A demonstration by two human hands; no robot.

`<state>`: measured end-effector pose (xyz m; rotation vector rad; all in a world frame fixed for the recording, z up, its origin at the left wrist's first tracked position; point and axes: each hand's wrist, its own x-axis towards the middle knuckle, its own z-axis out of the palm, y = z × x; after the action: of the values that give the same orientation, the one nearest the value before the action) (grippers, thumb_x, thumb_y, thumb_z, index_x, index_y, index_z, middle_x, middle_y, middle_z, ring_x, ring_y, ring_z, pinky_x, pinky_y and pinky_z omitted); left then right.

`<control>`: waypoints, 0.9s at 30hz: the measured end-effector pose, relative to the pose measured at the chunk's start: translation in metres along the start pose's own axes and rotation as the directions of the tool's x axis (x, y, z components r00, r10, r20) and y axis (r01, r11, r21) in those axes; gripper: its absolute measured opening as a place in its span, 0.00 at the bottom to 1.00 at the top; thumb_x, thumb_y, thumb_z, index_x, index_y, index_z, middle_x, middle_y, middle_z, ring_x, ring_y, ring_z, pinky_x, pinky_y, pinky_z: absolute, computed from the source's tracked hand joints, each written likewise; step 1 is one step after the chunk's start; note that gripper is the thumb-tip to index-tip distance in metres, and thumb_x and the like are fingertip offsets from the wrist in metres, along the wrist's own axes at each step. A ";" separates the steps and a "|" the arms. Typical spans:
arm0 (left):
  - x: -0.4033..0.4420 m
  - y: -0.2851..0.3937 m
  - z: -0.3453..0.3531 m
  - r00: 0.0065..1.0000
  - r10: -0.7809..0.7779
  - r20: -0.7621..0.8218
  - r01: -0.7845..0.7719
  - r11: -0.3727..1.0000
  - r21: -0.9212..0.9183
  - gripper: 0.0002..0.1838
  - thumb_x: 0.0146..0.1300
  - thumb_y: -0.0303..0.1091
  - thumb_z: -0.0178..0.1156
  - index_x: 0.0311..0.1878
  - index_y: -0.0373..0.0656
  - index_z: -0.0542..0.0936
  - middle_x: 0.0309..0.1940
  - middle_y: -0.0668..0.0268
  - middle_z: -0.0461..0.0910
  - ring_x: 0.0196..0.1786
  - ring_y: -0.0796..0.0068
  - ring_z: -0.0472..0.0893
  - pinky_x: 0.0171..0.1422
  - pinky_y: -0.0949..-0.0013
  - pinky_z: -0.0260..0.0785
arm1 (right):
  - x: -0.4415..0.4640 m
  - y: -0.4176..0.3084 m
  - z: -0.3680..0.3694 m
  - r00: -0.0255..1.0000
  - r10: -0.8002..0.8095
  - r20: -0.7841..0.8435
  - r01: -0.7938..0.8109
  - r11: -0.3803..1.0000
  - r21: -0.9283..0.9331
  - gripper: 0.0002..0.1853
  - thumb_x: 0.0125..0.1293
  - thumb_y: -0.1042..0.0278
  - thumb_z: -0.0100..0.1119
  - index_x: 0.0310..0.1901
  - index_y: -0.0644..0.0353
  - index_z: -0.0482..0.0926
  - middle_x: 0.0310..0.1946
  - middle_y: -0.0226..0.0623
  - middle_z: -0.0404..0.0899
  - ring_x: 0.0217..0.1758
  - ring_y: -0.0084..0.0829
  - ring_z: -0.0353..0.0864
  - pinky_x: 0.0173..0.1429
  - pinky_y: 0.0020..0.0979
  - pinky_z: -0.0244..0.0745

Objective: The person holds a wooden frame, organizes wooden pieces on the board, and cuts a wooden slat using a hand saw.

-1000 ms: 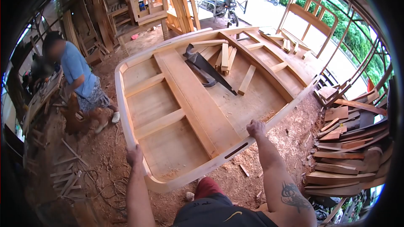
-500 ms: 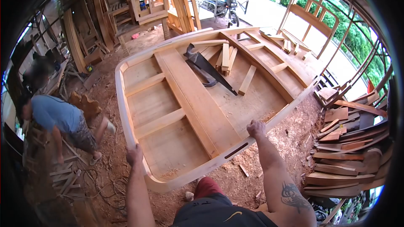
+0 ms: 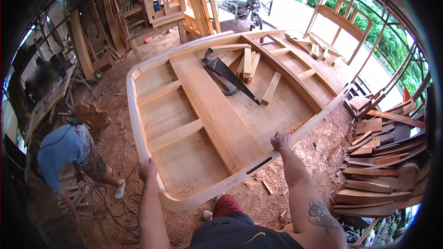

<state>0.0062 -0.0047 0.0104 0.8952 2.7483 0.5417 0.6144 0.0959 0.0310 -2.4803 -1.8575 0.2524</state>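
A large wooden frame (image 3: 217, 189) with rounded corners and panelled compartments lies in front of me. My left hand (image 3: 147, 170) is closed on its left edge near the front corner. My right hand (image 3: 281, 142) is closed on the near edge, just right of a narrow slot (image 3: 259, 165). Inside the frame rest a handsaw (image 3: 237, 83), a second dark-handled tool (image 3: 224, 84) partly over it, a bundle of short wood strips (image 3: 248, 64) and a single loose block (image 3: 271, 88).
Another person in a blue shirt (image 3: 60, 150) bends over scrap sticks (image 3: 76, 198) at the left. Curved boards (image 3: 369, 184) are piled at the right. A cord (image 3: 117, 212) lies on the shavings-covered floor. A motorcycle (image 3: 249, 7) stands at the back.
The other person has moved toward the lower left and bent down, reaching to the scrap sticks. My hands and the frame have stayed where they were.
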 end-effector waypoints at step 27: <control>0.000 0.002 0.001 1.000 -0.013 0.000 0.013 1.000 0.026 0.34 0.68 0.59 0.56 0.57 0.33 0.74 0.46 0.39 0.86 0.50 0.36 0.87 0.56 0.41 0.79 | -0.005 -0.005 -0.011 0.998 0.025 0.050 -0.026 1.000 0.005 0.22 0.67 0.54 0.50 0.53 0.54 0.88 0.53 0.48 0.88 0.63 0.44 0.84 0.74 0.44 0.67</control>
<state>0.0072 -0.0029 0.0104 0.8821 2.7646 0.5050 0.6097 0.0935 0.0430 -2.5184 -1.8417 0.3222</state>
